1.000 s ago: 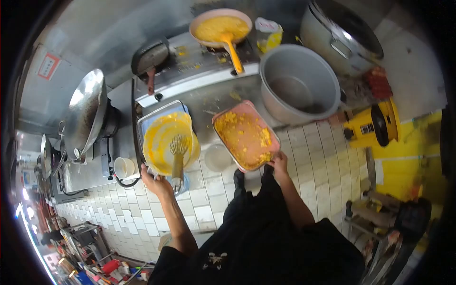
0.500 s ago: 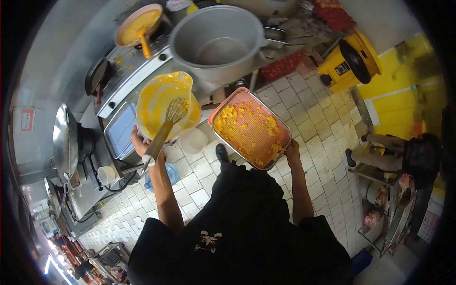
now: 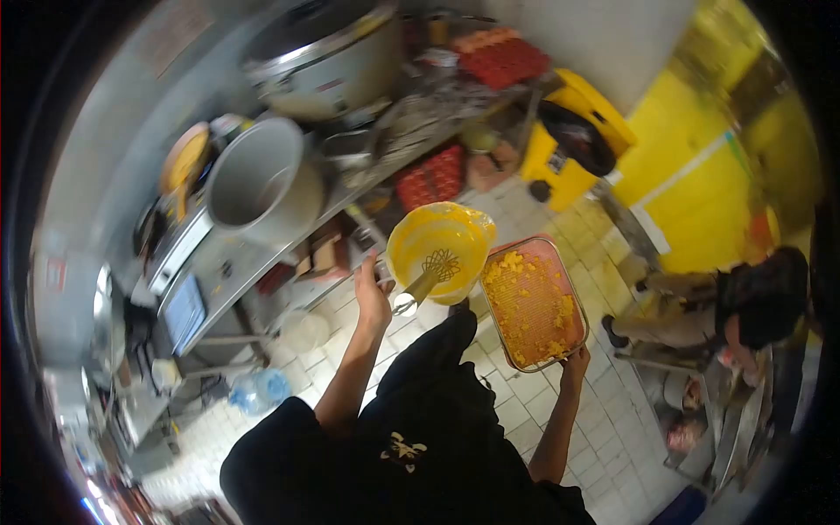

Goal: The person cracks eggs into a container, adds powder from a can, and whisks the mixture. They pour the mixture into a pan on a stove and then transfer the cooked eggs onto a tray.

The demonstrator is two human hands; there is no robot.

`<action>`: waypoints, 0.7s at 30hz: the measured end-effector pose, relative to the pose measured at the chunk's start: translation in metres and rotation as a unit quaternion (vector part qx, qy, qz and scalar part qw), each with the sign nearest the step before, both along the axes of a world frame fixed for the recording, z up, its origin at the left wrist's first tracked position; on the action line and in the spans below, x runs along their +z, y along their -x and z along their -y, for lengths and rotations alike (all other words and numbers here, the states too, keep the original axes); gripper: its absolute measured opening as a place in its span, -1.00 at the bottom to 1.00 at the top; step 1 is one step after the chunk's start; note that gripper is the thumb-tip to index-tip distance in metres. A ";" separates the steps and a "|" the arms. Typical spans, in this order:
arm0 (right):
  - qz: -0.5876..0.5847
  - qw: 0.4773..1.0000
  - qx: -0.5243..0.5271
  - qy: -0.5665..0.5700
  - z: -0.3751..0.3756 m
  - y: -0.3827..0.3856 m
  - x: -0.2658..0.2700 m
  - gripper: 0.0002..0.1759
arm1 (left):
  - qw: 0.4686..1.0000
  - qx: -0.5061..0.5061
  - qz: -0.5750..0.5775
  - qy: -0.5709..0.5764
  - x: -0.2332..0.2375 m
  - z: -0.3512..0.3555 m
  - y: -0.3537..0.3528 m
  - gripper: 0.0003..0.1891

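Observation:
My left hand [image 3: 373,297] grips the rim of a yellow-smeared measuring jug [image 3: 437,245] with a wire whisk [image 3: 429,280] standing in it, the handle pointing toward me. My right hand [image 3: 575,359] holds the near edge of a pink metal tray [image 3: 534,302] carrying crumbs of yellow scrambled egg. Both are carried in the air over the white tiled floor [image 3: 516,411], side by side, the jug to the left of the tray.
A steel counter [image 3: 210,262] with a big grey pot [image 3: 262,179], a rice cooker [image 3: 324,57] and a pan [image 3: 184,162] lies to the left. Red crates [image 3: 503,57], a yellow machine [image 3: 573,140] and a crouching person [image 3: 744,306] are on the right.
I have turned right, away from the counter. The jug and the tray have been lifted off the counter and carried with me over the floor.

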State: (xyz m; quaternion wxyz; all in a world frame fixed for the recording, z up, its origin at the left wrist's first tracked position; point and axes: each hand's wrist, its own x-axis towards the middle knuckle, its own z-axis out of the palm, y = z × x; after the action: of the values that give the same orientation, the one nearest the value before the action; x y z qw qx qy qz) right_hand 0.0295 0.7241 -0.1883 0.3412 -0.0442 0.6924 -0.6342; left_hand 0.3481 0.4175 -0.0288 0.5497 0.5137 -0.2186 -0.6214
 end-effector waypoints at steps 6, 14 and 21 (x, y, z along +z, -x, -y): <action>-0.005 0.991 -0.134 0.001 -0.030 0.151 -0.006 -0.63 | 0.972 -0.229 -0.006 0.055 -0.017 0.016 0.235 -0.51; 0.003 0.948 -0.316 0.029 -0.025 0.352 0.041 -0.69 | 0.883 -0.453 -0.021 0.122 0.005 0.042 0.607 -0.48; -0.072 0.935 -0.345 0.031 0.040 0.606 0.005 -0.70 | 0.903 -0.412 -0.077 0.098 0.005 0.067 0.957 -0.53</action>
State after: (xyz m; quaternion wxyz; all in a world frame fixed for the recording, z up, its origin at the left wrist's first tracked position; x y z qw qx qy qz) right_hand -0.5761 0.6841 -0.1832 0.0489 0.1412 0.6676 -0.7294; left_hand -0.6089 0.3502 -0.0235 0.3076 0.2717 -0.4273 -0.8056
